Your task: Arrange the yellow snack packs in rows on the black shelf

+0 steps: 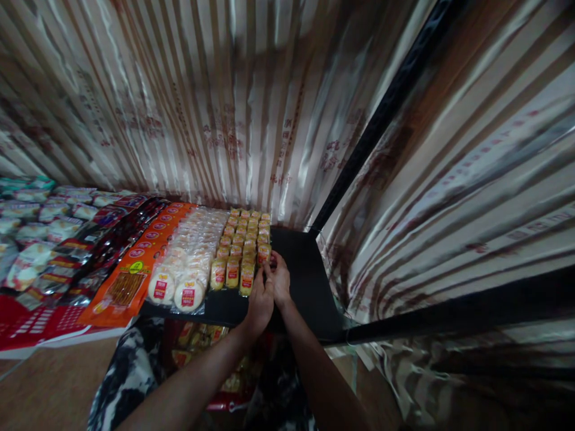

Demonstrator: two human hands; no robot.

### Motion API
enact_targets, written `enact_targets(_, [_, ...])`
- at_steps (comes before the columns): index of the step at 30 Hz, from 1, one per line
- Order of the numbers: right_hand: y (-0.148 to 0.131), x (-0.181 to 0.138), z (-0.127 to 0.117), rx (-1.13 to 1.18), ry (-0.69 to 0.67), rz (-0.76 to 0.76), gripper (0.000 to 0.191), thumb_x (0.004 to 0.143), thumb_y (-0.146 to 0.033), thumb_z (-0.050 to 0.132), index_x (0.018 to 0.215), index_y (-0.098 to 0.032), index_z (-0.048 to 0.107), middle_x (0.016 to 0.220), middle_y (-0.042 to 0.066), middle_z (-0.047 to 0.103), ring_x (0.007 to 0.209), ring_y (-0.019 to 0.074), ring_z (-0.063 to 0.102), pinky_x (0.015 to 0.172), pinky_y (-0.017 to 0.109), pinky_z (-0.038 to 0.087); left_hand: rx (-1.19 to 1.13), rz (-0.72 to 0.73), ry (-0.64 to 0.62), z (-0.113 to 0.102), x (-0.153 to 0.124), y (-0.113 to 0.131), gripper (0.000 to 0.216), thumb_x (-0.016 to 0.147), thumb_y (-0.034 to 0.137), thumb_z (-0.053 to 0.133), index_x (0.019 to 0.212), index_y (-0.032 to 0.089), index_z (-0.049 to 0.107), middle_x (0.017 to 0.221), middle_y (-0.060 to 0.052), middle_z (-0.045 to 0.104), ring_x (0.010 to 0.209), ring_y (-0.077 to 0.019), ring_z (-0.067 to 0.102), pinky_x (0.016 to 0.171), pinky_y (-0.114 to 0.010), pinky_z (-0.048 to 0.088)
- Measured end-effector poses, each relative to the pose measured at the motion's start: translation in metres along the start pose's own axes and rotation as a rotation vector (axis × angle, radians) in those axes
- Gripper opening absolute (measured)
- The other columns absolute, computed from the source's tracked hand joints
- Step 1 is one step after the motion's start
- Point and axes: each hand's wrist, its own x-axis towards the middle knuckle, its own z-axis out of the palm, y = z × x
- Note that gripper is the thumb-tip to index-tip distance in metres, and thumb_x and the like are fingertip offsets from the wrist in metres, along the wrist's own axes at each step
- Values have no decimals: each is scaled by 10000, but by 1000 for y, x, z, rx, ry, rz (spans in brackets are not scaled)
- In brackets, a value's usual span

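Observation:
Rows of small yellow wrapped snack packs (238, 242) with red labels stand on the black shelf (309, 281). At the front of the rightmost column, one yellow snack pack (264, 254) sits between my fingers. My right hand (281, 280) is closed round its right side with curled fingers. Close beside it, my left hand (260, 302) has its fingers pressed together at the pack's lower front. The fingertips partly hide one another. To the left of the packs lie clear bags of round white crackers (188, 294) with red labels.
An orange snack bag row (130, 275), dark packets (85, 278) and white packets (31, 260) extend leftward. Below the shelf, a red container (215, 404) holds more yellow packs. A black upright post (354, 155) and striped sheeting (242, 102) border the shelf.

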Motion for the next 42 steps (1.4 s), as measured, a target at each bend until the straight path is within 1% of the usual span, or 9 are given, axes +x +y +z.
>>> enact_targets(5, [2, -4, 4, 45, 46, -9, 448, 764, -356, 520, 1172, -172, 511, 1089, 101, 565, 895, 185, 577, 750, 308, 503, -18, -14, 0, 0, -2, 5, 482, 859, 343, 370, 1299, 153, 424, 1397, -109, 409, 1306, -192, 351, 1110, -333, 224])
enact_targets(10, [2, -9, 4, 49, 32, -72, 371, 789, -351, 487, 1118, -197, 560, 1096, 94, 529, 926, 181, 566, 759, 301, 511, -31, -56, -11, 1, -1, 3, 520, 867, 427, 352, 1309, 162, 416, 1433, -95, 357, 1342, -190, 286, 1125, -321, 185])
enact_targets(19, [2, -9, 6, -62, -19, -70, 405, 816, -346, 439, 1180, -201, 542, 1102, 98, 534, 818, 169, 590, 754, 310, 504, 22, 8, 24, 9, 7, -6, 493, 875, 282, 310, 1335, 128, 396, 1421, -97, 376, 1345, -198, 279, 1132, -348, 189])
enact_targets(23, [0, -8, 4, -134, -5, -139, 400, 811, -301, 431, 1179, -190, 541, 1089, 102, 540, 912, 190, 564, 827, 326, 480, 90, 66, 9, 7, 0, -5, 532, 861, 257, 339, 1377, 126, 329, 1465, -74, 295, 1351, -168, 262, 1139, -290, 158])
enact_targets(27, [1, -16, 4, -204, 26, -176, 415, 797, -245, 419, 1196, -204, 527, 1100, 92, 536, 1014, 205, 515, 889, 348, 446, 152, 63, -12, 5, -10, -7, 538, 858, 236, 344, 1381, 114, 322, 1459, -77, 308, 1352, -174, 258, 1140, -293, 159])
enact_targets(32, [0, -40, 2, -207, 104, -161, 424, 791, -201, 373, 1184, -154, 524, 1141, 116, 502, 1055, 206, 490, 918, 354, 428, 184, 121, -21, -1, -31, -14, 507, 861, 234, 350, 1357, 126, 371, 1431, -78, 363, 1330, -182, 305, 1129, -304, 201])
enact_targets(36, [-11, -70, -3, -169, 148, -181, 404, 790, -182, 373, 1161, -157, 531, 1144, 111, 506, 1061, 198, 494, 943, 372, 412, 178, 237, -46, -18, -62, -20, 480, 869, 277, 368, 1330, 149, 402, 1372, -97, 444, 1278, -207, 381, 1096, -374, 265])
enact_targets(40, [-29, -120, -6, -59, 78, -218, 368, 827, -173, 344, 1132, -187, 550, 1124, 88, 544, 952, 163, 567, 877, 325, 454, 136, 291, -127, -51, -108, -34, 525, 865, 346, 418, 1355, 169, 354, 1377, -107, 430, 1258, -218, 402, 1062, -390, 314])
enact_targets(42, [-33, -151, -2, 34, -20, -225, 344, 831, -168, 344, 1080, -215, 577, 997, 48, 606, 872, 148, 597, 816, 290, 476, 101, 285, -141, -70, -129, -47, 513, 859, 343, 425, 1342, 177, 376, 1364, -101, 449, 1250, -230, 413, 1052, -403, 328])
